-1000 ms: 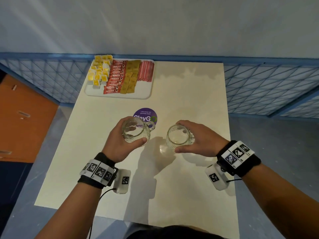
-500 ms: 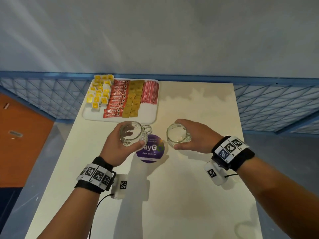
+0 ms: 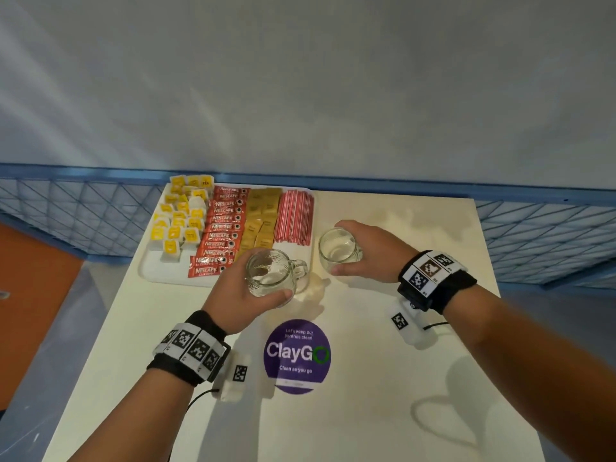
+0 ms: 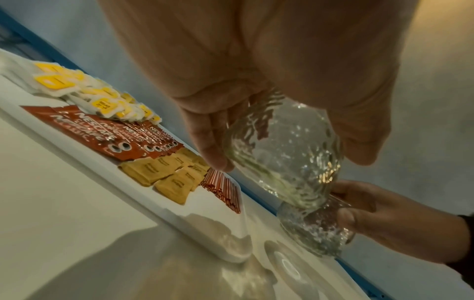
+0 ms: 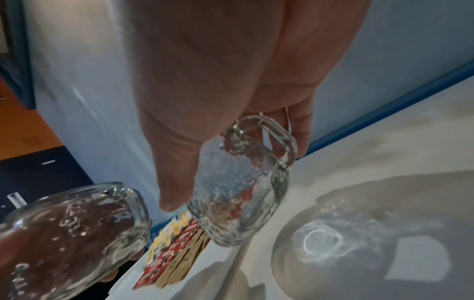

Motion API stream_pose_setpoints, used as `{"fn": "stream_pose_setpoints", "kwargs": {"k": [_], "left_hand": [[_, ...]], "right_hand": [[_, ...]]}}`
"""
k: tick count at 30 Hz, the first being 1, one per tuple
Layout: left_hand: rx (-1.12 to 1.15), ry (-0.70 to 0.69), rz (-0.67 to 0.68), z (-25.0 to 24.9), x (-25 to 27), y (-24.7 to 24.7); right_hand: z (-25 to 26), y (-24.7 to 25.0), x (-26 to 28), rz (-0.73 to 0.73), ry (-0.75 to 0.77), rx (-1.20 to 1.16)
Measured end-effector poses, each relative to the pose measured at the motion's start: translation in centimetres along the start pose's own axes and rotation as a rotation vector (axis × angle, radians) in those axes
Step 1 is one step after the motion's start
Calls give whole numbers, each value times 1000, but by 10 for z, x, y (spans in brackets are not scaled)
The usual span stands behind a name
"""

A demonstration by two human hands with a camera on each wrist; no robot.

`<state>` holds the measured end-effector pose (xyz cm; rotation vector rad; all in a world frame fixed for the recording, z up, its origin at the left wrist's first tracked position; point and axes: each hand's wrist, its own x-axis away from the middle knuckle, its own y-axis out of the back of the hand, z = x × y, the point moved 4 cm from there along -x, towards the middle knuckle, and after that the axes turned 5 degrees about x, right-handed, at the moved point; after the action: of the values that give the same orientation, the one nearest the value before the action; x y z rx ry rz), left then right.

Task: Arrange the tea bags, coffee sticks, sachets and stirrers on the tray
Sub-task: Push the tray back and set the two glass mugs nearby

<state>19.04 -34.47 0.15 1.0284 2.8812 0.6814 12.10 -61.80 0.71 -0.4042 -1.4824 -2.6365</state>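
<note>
A white tray [image 3: 160, 275] at the table's far left holds yellow tea bags [image 3: 180, 221], red coffee sticks [image 3: 221, 228], brown sachets [image 3: 263, 221] and red-striped stirrers [image 3: 295, 216] in side-by-side columns. My left hand [image 3: 263, 278] grips a clear glass mug [image 3: 283, 271] from the side, lifted over the tray's near right corner. My right hand [image 3: 340, 247] grips a second glass mug [image 3: 330, 258] just right of the tray, off the table. The left wrist view shows both mugs, mine [image 4: 282, 154] above the other [image 4: 315, 229]. The right wrist view shows the right mug [image 5: 238, 203] with its handle towards my palm.
A round purple ClayGo sticker [image 3: 296, 356] lies on the cream table [image 3: 400, 411], nearer to me than both hands. A blue mesh railing [image 3: 546, 235] runs behind the table's far edge and down both sides. An orange surface [image 3: 30, 295] lies below on the left.
Both hands have carried their mugs forward, away from me and towards the tray. The purple sticker, earlier between and beyond the hands, now lies behind them.
</note>
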Motion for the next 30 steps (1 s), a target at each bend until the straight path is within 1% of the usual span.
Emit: {"fn": "stream_pose_setpoints", "kwargs": {"k": [7,13,20,26,30], "left_hand": [[-4,-58,-20,1,-35,-4],[17,-72,3,8,-44,-8],[7,-72,11,14,-47,-8],[17,-66,36,16,-47,-17],[-23,-73,54,11,-43,-30]], "right_hand": [[-8,13,-58,-108,0,-38],[-22,14,-90,-157,-53,-118],[-33,4,-95,-217,-106,-182],[-44,-2,-93,-204,-139,-185],[-49,-5,-88,-203,-151,-181]]}}
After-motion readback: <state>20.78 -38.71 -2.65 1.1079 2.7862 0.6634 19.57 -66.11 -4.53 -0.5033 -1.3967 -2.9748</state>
